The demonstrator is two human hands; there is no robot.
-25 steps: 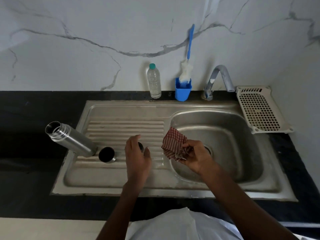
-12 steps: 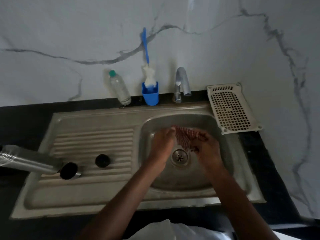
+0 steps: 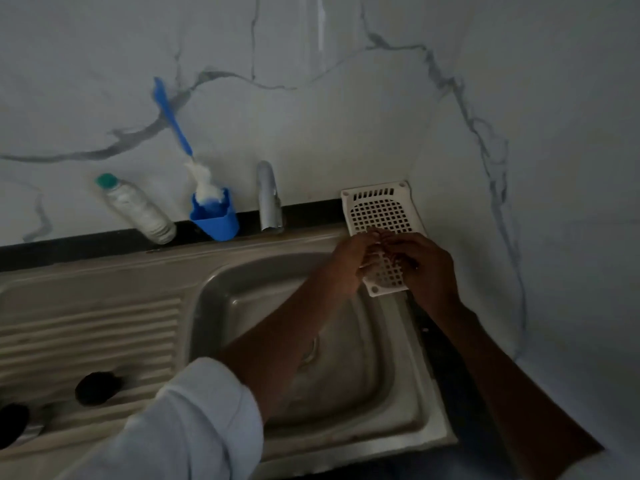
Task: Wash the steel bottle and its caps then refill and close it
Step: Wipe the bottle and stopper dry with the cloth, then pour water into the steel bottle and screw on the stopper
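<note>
One steel sink [image 3: 408,382] at centre, ridged drainboard at nine o'clock. One white slotted tray [image 3: 377,206] at two o'clock, under two hands: left hand [image 3: 349,261] and right hand [image 3: 427,266], grips too blurred to tell. One tap [image 3: 268,199], one brush holder [image 3: 214,216], one plastic bottle [image 3: 138,209] at eleven. Two dark caps [image 3: 95,388] at eight. Steel bottle out of view.
</note>
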